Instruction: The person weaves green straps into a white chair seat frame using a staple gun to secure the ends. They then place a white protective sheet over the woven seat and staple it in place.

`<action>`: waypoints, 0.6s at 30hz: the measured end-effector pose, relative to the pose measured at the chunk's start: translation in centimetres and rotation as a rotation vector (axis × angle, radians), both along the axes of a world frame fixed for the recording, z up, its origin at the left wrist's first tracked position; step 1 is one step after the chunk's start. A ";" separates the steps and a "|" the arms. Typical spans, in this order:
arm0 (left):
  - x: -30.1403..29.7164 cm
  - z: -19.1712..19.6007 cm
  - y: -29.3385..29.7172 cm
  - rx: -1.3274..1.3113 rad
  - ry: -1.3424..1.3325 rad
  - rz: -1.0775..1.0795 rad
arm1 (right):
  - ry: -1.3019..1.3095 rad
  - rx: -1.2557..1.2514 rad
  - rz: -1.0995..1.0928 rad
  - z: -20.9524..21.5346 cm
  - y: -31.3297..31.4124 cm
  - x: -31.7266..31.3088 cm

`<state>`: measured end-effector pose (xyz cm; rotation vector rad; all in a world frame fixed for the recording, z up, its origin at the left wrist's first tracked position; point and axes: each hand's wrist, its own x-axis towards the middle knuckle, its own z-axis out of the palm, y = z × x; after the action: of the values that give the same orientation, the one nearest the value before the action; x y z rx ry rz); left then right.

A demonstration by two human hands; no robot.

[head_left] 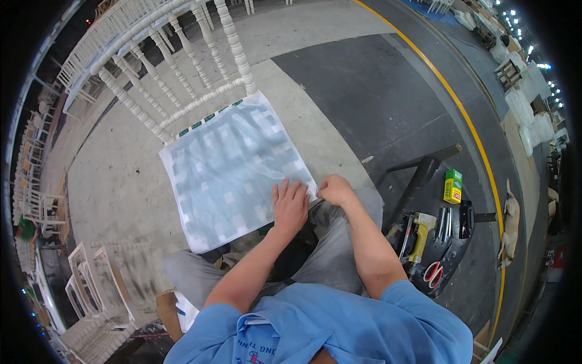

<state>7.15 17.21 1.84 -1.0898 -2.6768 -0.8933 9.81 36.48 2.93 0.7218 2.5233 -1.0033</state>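
I counted one white chair [237, 45] directly in front of me, its spindled back standing away from me. One translucent white sheet [227, 176] covered its seat, with a pale blue pattern of lighter squares showing through. Small dark green pieces [209, 117] showed in a row along the rear edge; their exact number I could not confirm.

Two hands were at work, both mine. My left hand [290, 206] lay palm down on the sheet near its right front corner, fingers slightly spread. My right hand [337, 190] was just beside it, fingers pinching the sheet's edge at that corner.

To my right, a low black surface [456, 249] carried one green and yellow box [453, 186], one yellow air tool [419, 236] and one pair of red-handled scissors [433, 274]. Slender metal tools [445, 223] lay between the air tool and a black item [466, 219]; I could not count them surely.

The floor [121, 182] was grey concrete with scuffs and a darker grey section, crossed by one yellow line [467, 115]. Further white chairs [100, 279] stood to the left, wrapped goods [521, 115] at the far right, beneath bright lamps.
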 end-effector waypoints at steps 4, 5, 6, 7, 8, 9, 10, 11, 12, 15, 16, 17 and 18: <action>-1.4 -0.2 1.1 -0.153 -0.004 -0.076 | -0.012 0.032 0.024 0.1 -0.1 -0.4; -1.5 -0.5 1.0 -0.192 -0.007 -0.089 | -0.017 0.029 0.025 0.1 -0.1 -0.4; -1.6 -0.8 0.9 -0.231 -0.009 -0.103 | -0.013 0.029 0.018 0.2 -0.1 -0.5; -1.6 -1.0 0.9 -0.243 -0.004 -0.098 | -0.008 0.030 0.010 0.2 -0.1 -0.5; -1.6 -1.2 1.0 -0.255 -0.001 -0.101 | -0.006 0.031 -0.003 0.3 -0.1 -0.3; -1.6 -1.2 1.1 -0.267 0.003 -0.104 | 0.011 0.051 -0.003 0.3 0.1 -0.2; -1.5 -1.3 1.3 -0.278 -0.005 -0.113 | 0.028 0.071 -0.004 0.5 0.3 0.0; -1.6 -1.2 1.4 -0.286 -0.012 -0.118 | 0.046 0.094 -0.001 0.7 0.5 0.0; -1.7 -1.1 1.7 -0.293 -0.017 -0.125 | 0.186 -0.056 -0.152 0.9 0.9 0.5; -1.7 -1.6 0.9 -0.278 -0.029 -0.092 | 0.540 -0.301 -0.482 3.1 2.2 3.9; -1.6 -1.8 0.1 -0.291 -0.032 -0.075 | 0.617 -0.233 -0.528 4.7 3.6 6.2; -1.5 -1.7 0.1 -0.289 -0.029 -0.076 | 0.627 -0.112 -0.541 5.8 5.7 9.2; -1.6 -1.5 0.4 -0.280 -0.024 -0.081 | 0.605 0.013 -0.543 6.6 8.1 12.7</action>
<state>5.58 17.59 0.37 -1.2561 -2.8582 -0.5555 22.51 44.58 9.53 1.3213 2.8924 -1.5818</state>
